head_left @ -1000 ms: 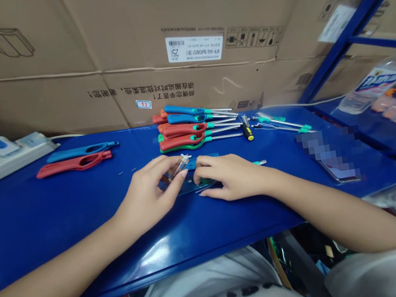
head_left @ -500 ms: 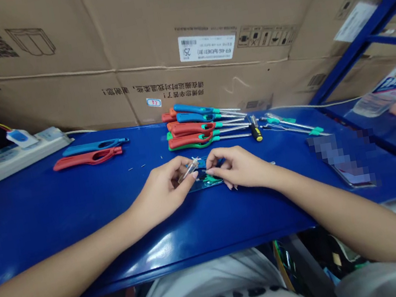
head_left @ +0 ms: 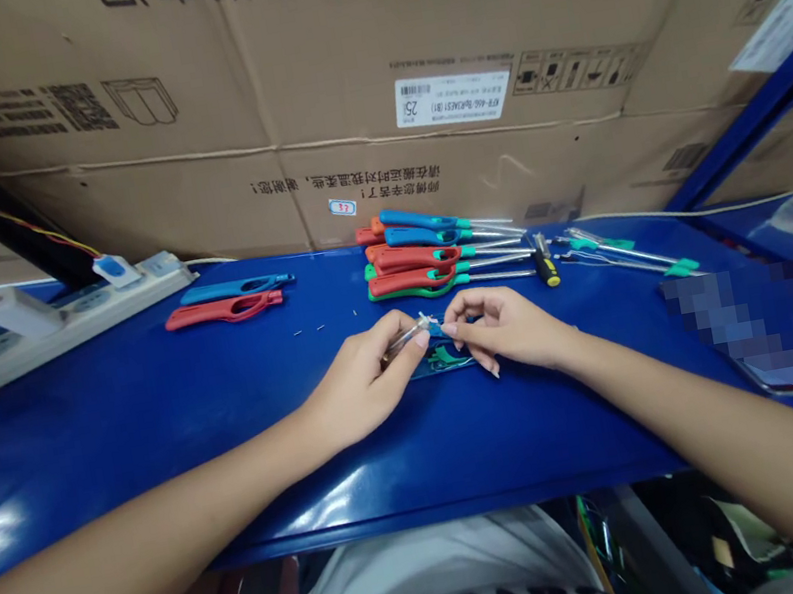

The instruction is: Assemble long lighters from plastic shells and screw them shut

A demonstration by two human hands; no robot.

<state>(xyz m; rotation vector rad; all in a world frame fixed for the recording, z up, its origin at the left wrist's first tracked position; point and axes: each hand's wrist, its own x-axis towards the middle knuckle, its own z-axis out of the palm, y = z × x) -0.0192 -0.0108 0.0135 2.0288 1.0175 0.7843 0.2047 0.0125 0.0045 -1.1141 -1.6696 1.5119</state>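
My left hand (head_left: 368,375) grips a small clear lighter fuel tank (head_left: 399,340), tilted with its white-tipped end toward the right. At that end the thumb and forefinger of my right hand (head_left: 512,326) are pinched together; whatever lies between them is too small to make out. Under both hands, partly covered, are a blue piece, green plastic parts and a thin wire (head_left: 451,359) on the table. Just beyond, several long-necked lighters (head_left: 413,281) with red, blue and green handles lie in a pile, their metal tubes pointing right.
A yellow-and-black screwdriver (head_left: 548,270) lies by the tubes, with metal rods (head_left: 633,257) farther right. Two lighter handles (head_left: 227,310) lie left, near a white power strip (head_left: 87,313). Cardboard boxes (head_left: 319,66) stand behind the blue table (head_left: 183,434). A blurred-out object (head_left: 759,328) lies right.
My right fingertips have come up to the white end of the fuel tank. The whole view has swung, so everything on the table sits farther right.
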